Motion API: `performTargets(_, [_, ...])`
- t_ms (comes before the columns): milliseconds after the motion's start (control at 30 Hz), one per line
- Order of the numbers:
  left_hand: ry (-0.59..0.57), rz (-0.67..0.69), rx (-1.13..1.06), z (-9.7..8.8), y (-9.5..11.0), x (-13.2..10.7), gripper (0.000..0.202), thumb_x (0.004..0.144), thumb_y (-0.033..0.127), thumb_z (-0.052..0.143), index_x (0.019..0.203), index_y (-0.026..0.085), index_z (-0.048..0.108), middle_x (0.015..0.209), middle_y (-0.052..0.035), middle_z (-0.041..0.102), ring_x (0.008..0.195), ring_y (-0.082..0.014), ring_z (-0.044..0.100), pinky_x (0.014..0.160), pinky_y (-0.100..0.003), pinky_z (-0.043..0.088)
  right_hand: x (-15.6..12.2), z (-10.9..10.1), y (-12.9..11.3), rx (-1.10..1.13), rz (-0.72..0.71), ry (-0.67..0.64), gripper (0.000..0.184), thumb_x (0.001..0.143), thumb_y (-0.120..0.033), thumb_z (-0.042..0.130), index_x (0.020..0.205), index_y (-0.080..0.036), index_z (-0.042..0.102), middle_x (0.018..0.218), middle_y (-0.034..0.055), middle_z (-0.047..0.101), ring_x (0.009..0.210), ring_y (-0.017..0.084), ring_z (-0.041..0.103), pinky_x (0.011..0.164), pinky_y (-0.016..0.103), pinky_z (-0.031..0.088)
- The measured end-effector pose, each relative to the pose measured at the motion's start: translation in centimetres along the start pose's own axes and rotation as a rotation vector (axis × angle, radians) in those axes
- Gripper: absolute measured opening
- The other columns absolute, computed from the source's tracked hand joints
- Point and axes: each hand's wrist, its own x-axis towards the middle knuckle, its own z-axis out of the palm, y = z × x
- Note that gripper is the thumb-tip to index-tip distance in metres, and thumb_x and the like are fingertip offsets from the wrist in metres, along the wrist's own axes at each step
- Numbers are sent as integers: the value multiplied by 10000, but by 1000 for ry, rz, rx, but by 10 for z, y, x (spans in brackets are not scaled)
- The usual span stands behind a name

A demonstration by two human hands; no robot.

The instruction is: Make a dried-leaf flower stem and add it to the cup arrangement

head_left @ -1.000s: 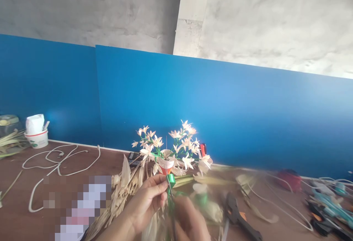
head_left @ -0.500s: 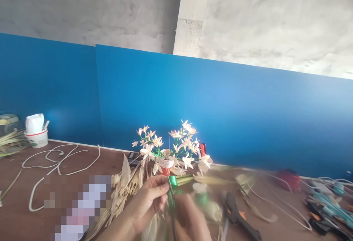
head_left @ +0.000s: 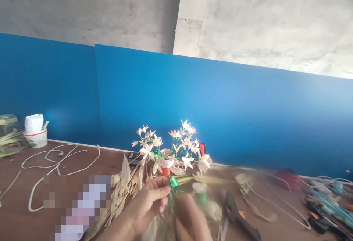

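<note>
Brown table point(head_left: 16, 215); hands point(head_left: 149, 201) point(head_left: 191, 215) curled, left pinching thin stem point(head_left: 171, 186)

Fairly bright, daylight-looking; source out of view, apparently off to the right. Concrete wall point(head_left: 270, 20) near washed out at right, dim grey at left, dark shadow beside the pillar point(head_left: 190, 31). Blue partition point(head_left: 154, 86) has a hazy sheen at right, small glare patch far left. Pale flowers point(head_left: 187, 160) bright, right-hand cluster close to clipping; green band point(head_left: 174, 182) shows a shiny highlight. Counter point(head_left: 110, 160) duller. Left-hand grip point(head_left: 150, 197) reasonably sharp, right-hand grip point(head_left: 191, 215) blurred. Smeary haze right of it, softening the black-handled tool point(head_left: 234, 211). Red item point(head_left: 288, 179) fuzzy. Wide-angle stretch at edges, right-edge clutter point(head_left: 331, 200) soft. Pixelated block lower left, detail unreadable.
</note>
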Motion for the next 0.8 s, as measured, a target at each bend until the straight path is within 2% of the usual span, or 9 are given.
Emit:
performTargets(233, [-51, 47, 49, 1, 1, -1, 359, 547, 342, 857, 721, 144, 613, 473, 62, 487, 399, -32, 371, 387, -162, 226, 0, 1, -2, 78, 20, -2, 351, 711, -451, 678, 924, -186, 593, 625, -32, 479, 577, 120, 432, 556, 211, 392])
performTargets(367, [-49, 89, 89, 0, 1, -2, 330, 596, 343, 832, 735, 151, 602, 493, 69, 475, 395, -31, 362, 369, -167, 198, -4, -3, -11, 211, 42, -51, 393, 740, -513, 661, 962, -197, 589, 667, -19, 500, 610, 129, 471, 599, 228, 417])
performTargets(467, [-38, 93, 92, 0, 2, -3, 346, 580, 344, 841, 743, 157, 599, 507, 72, 472, 402, -33, 374, 366, -166, 202, -5, -9, -16, 286, 69, -95, 442, 728, -539, 670, 1008, -205, 593, 664, -18, 504, 610, 138, 485, 629, 252, 432])
performTargets(600, [-37, 73, 64, 1, 3, -3, 362, 553, 342, 857, 733, 153, 605, 524, 70, 472, 402, -25, 370, 356, -161, 190, -5, -15, -15, 213, 90, -109, 445, 678, -505, 726, 988, -204, 615, 617, -32, 492, 596, 139, 481, 647, 262, 444])
performTargets(800, [-90, -9, -78, -4, 3, -2, 352, 547, 297, 868, 742, 134, 625, 543, 65, 459, 419, -2, 329, 365, -137, 128, -5, -17, -8, 114, 91, -57, 414, 631, -478, 750, 939, -226, 637, 574, -42, 480, 542, 135, 472, 604, 257, 458])
